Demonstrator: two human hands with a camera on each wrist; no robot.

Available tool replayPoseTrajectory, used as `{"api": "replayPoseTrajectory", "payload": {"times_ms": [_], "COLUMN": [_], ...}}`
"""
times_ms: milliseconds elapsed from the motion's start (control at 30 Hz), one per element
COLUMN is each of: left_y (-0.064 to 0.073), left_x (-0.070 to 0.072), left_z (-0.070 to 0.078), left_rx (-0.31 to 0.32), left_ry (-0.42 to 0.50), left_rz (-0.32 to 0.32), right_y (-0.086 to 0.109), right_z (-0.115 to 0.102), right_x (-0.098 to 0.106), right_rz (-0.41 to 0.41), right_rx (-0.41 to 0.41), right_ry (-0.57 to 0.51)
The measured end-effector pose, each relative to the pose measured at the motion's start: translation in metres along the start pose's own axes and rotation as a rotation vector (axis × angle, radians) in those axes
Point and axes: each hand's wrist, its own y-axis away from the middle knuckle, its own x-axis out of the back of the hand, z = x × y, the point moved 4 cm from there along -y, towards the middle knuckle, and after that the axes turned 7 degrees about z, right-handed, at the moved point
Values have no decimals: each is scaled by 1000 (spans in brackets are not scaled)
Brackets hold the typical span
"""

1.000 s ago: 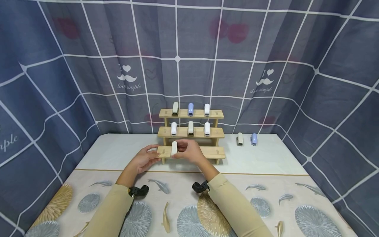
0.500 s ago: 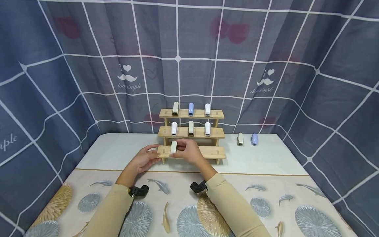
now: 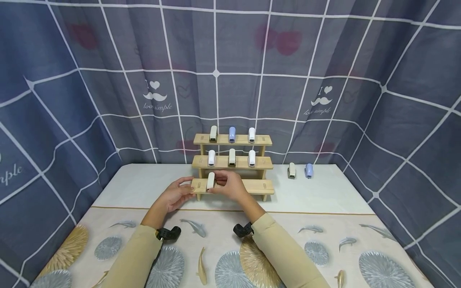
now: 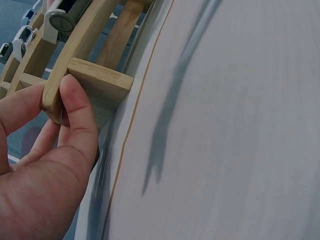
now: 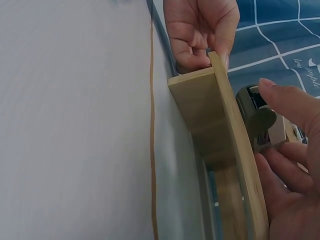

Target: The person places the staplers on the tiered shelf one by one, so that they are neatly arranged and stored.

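Note:
A three-step wooden rack [image 3: 257, 185] stands at the back of the table. On the left part of its lowest step is a small off-white stapler [image 3: 210, 181]; the right wrist view shows a grey-green end of this stapler [image 5: 262, 119]. My right hand [image 3: 230, 185] holds it from the right, between thumb and fingers. At the step's left end, my left hand [image 3: 178, 193] pinches the board [image 4: 56, 92] between thumb and fingers. Three staplers line the middle step, among them a beige one [image 3: 232, 157]. Three more stand on top, with a blue stapler [image 3: 232, 134] in the centre.
To the right of the rack, a beige stapler [image 3: 291, 171] and a blue-violet stapler [image 3: 309, 171] stand on the white table surface [image 3: 324, 196]. A patterned cloth [image 3: 288, 240] covers the front. Behind and at both sides hangs a grid-patterned curtain [image 3: 237, 96].
The stapler in my right hand has shifted slightly left along the lowest step. My left hand stays on the board's end.

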Motion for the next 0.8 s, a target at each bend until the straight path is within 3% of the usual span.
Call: {"api": "replayPoseTrajectory", "payload": {"times_ms": [400,800], "left_y": [2,1], "left_x": [0,-1], "left_z": [0,-1], "left_rx": [-13,-22], "left_ry": [7,-7], "left_rz": [-8,0], "right_y": [32,62], "right_z": [9,20], "right_x": [35,86], "right_rz": [21,159], "right_rx": [-16,73], "right_ry": [-143,-251]}}
